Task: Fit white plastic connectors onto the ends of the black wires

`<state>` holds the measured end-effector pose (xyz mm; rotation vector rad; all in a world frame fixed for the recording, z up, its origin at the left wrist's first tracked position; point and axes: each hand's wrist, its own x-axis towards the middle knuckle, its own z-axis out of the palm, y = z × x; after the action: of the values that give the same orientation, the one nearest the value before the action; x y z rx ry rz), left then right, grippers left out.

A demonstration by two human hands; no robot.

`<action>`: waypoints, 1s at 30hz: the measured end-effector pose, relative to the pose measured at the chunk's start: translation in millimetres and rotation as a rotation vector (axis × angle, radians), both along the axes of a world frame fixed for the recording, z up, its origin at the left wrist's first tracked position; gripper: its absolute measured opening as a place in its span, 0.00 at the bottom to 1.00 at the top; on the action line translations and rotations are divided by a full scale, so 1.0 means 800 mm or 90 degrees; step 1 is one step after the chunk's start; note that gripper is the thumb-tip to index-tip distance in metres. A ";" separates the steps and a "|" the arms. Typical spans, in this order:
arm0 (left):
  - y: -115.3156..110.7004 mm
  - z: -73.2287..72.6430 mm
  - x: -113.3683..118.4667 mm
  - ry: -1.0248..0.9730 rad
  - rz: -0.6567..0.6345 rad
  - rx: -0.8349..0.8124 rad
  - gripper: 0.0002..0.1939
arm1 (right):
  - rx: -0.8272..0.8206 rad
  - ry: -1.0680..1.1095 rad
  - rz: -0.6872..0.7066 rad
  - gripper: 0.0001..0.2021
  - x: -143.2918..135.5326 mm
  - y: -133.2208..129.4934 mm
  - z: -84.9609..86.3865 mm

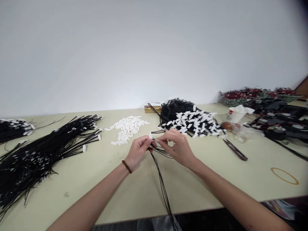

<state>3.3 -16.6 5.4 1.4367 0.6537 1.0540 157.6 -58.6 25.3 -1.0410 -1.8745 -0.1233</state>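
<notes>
Pale tabletop [134, 192], a white connector [150, 135] pinched in my left hand [137, 150]

Closest to me, a bunch of thin black wires [160, 175] trails from my hands over the near edge. A yellow rubber band [285, 176] lies off to my right, and a dark band [126, 166] circles my left wrist.

My left thumb and fingers are pressed together on the white connector, holding it up above the middle of the surface. My right hand [179, 147] is just beside it, thumb and forefinger tips brought together in a fine pinch on the black wires near the connector; how many I have caught I can't tell.

Dark snips [235, 150] lie right of my hands. On my left spreads a thick black wire bundle [50, 149]. Beyond my hands sit a pile of loose white connectors [127, 128] and, right of it, a heap of connector-tipped wires [192, 122]. Past the snips are a clear plastic bag [243, 133] and a paper cup [234, 116]; farther back, a gold box [153, 108], then the plain wall [144, 48].
</notes>
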 end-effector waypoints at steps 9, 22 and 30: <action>0.001 0.007 -0.001 -0.180 0.012 -0.202 0.11 | 0.211 -0.173 0.063 0.11 0.002 0.009 -0.011; 0.003 0.004 0.000 -0.218 -0.002 -0.300 0.09 | 0.216 -0.262 0.072 0.07 -0.003 0.016 -0.024; 0.004 0.004 -0.001 -0.189 0.005 -0.253 0.12 | 0.090 -0.043 0.165 0.10 -0.004 0.007 -0.013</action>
<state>2.4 -13.5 8.2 0.9145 0.6106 1.0480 154.0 -52.7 15.2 -0.6999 -2.0130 -0.1383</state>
